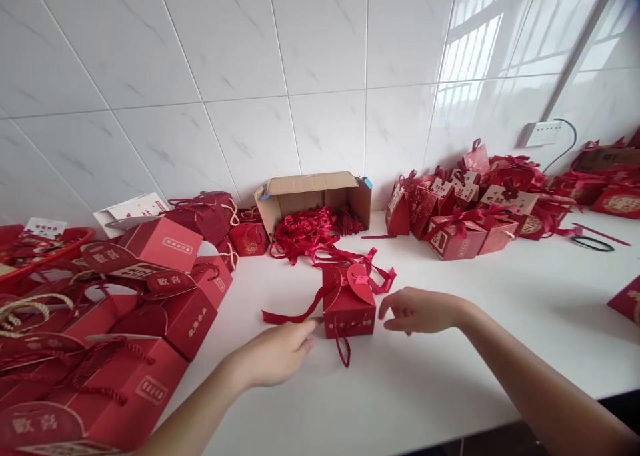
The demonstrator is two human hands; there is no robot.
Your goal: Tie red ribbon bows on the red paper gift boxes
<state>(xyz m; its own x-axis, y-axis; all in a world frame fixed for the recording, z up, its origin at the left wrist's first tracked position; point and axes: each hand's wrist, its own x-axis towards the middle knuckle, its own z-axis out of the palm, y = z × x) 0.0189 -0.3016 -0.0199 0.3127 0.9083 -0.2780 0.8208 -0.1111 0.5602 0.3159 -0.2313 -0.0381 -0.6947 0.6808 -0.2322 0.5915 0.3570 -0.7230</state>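
A small red gift box point(349, 309) with gold lettering stands upright on the white table in front of me. Its rounded top flaps are folded over, and a twisted red cord handle point(343, 353) hangs down its front. A red ribbon point(295, 316) runs through the top and trails out to the left and behind. My left hand point(283, 353) is at the box's lower left corner, index finger stretched toward it, holding nothing. To the right of the box, my right hand point(420, 309) hovers with fingers loosely bent and apart, gripping nothing.
Red boxes with cord handles point(165, 323) are heaped on the left, beside a red basket point(85, 236). A cardboard carton point(313, 186) spills red ribbons point(305, 233) at the back. Ribbon-tied boxes point(460, 236) and a black ring point(593, 243) lie on the right.
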